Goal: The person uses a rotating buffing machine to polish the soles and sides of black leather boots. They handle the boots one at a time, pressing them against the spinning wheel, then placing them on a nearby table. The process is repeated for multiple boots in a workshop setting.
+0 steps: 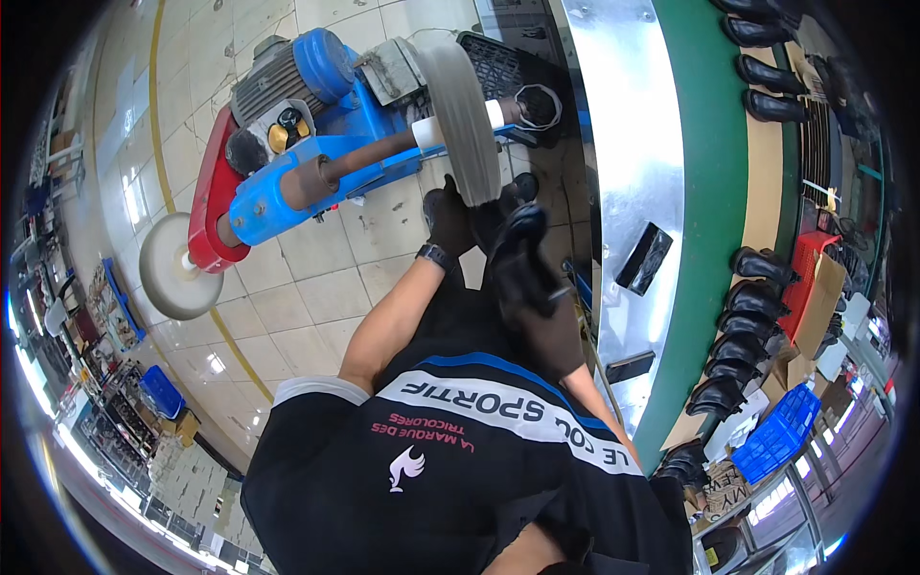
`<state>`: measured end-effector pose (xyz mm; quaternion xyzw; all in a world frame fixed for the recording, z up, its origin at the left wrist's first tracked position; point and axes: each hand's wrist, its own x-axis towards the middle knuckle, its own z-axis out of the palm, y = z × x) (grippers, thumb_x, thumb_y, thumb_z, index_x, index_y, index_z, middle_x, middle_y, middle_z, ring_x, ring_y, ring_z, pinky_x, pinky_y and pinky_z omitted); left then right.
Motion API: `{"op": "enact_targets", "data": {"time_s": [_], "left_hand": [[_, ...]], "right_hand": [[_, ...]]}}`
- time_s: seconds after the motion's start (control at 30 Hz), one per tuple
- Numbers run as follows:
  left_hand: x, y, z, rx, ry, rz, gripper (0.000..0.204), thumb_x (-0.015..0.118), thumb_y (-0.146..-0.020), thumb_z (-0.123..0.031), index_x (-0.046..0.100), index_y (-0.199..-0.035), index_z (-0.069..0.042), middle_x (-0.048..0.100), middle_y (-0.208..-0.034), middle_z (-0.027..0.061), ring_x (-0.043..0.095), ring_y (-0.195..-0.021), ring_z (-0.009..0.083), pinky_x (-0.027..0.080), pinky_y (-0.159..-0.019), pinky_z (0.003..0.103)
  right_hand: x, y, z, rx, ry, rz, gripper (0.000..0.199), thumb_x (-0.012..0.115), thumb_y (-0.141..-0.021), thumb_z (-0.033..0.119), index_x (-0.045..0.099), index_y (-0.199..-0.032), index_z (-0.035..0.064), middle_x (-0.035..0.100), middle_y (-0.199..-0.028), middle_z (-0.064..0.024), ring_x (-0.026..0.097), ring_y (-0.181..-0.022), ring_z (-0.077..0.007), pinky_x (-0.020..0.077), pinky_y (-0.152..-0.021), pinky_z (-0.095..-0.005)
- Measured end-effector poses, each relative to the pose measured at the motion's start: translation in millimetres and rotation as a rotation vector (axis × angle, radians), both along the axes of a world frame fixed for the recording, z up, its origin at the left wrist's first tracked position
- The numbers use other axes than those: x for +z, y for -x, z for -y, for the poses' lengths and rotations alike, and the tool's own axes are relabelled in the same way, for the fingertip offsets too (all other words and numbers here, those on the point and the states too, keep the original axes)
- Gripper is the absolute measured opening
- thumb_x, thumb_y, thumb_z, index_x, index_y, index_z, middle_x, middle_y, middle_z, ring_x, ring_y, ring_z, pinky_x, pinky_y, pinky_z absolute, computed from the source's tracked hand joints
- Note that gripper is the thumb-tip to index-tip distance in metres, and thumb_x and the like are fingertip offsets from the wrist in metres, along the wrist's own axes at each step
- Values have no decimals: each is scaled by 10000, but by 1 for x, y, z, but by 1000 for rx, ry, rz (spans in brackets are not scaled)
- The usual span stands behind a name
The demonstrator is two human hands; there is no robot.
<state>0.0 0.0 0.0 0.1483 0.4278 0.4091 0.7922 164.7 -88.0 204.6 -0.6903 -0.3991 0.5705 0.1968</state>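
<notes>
A black shoe point(515, 251) is held up against the underside of a grey buffing wheel point(462, 129), its edge touching or nearly touching the wheel. My left hand point(452, 218), in a dark glove with a watch at the wrist, grips the shoe from its left side, close under the wheel. Around the shoe's near end, my right hand point(542, 331) is closed, also in a dark glove. The shoe and the gloves hide most of my fingers. The wheel sits on a shaft point(379, 156) of a blue polishing machine point(264, 208).
Left on the machine are a red belt guard point(211, 187) and a pale round wheel point(179, 266). A metal ledge point(628, 153) on my right carries a black phone-like slab point(644, 259). Past the green strip point(714, 172), black shoes point(738, 340) stand in a row beside a blue crate point(776, 434).
</notes>
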Motion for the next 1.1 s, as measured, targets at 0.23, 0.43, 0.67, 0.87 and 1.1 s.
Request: {"op": "enact_targets", "data": {"time_s": [0.23, 0.43, 0.67, 0.87, 1.1], "left_hand": [[-114, 38, -4, 201, -138, -76, 389, 569, -859, -384, 590, -1067, -55, 636, -1004, 84, 621, -928, 240, 498, -851, 343], [28, 83, 21, 171, -691, -1502, 229, 485, -936, -199, 637, -917, -29, 660, -815, 126, 653, -780, 247, 505, -670, 355], [154, 23, -30, 110, -891, -1512, 33, 651, -787, -81, 667, -761, -70, 642, -709, 69, 641, -638, 227, 496, -539, 340], [165, 6, -59, -303, -1654, -1433, 82, 706, -725, -101, 652, -682, -145, 591, -623, 32, 578, -543, 178, 463, -455, 318], [171, -32, -73, -718, -1677, -1028, 104, 694, -726, -217, 646, -661, -151, 548, -573, 43, 588, -549, 203, 451, -438, 335]], "right_hand": [[-85, -1, -55, -649, 473, -769, 368, 663, -820, 345, 641, -1086, 92, 667, -1007, -62, 643, -933, -204, 543, -800, -407], [-140, -20, -70, -555, 709, -492, 490, 676, -789, 557, 638, -1083, 167, 665, -994, -34, 625, -905, -208, 517, -653, -533], [-145, 10, -49, -665, 779, -549, 473, 600, -871, 539, 611, -1175, 177, 666, -1070, -45, 615, -981, -233, 449, -854, -577], [-168, 49, -14, -666, 615, -885, 450, 585, -895, 477, 566, -1243, 193, 632, -1161, -13, 593, -1087, -210, 462, -922, -508], [-181, 56, -12, 190, -287, -205, 552, 700, -819, 332, 506, -1292, 123, 508, -1332, -51, 538, -1187, -220, 406, -1045, -438]]}}
